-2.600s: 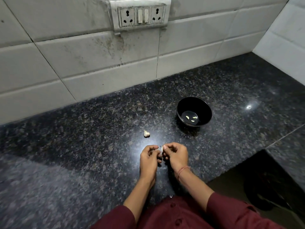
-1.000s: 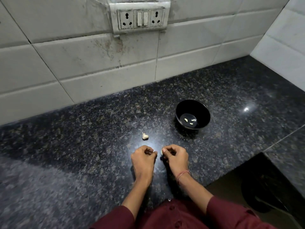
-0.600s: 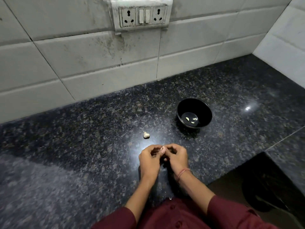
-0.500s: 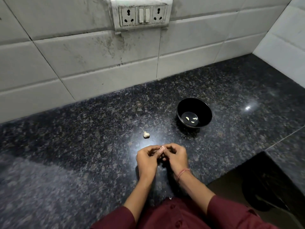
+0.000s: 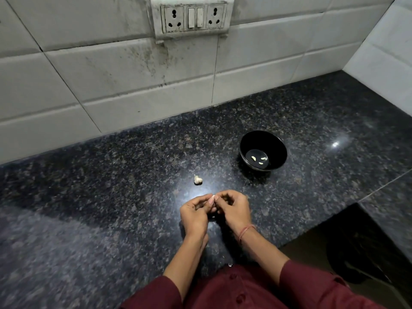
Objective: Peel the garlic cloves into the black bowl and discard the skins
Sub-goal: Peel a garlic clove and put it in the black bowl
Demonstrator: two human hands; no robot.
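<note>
My left hand (image 5: pixel 196 214) and my right hand (image 5: pixel 234 210) meet just above the counter, fingertips together around a small pale garlic clove (image 5: pixel 213 198). Only a tip of the clove shows between the fingers. An unpeeled piece of garlic (image 5: pixel 197 180) lies on the counter just beyond my hands. The black bowl (image 5: pixel 276 150) stands farther back to the right with three peeled cloves (image 5: pixel 259 160) on its bottom.
The dark speckled granite counter (image 5: pixel 111 208) runs to a white tiled wall (image 5: pixel 111 85) with a socket plate (image 5: pixel 192 16). At the right the counter is cut away, and a dark bin (image 5: pixel 365 248) stands below. A small pale scrap (image 5: pixel 230 264) lies at the counter's front edge.
My hands were slightly apart a second ago; they have come together again around the clove. The bowl and the loose garlic have not moved.
</note>
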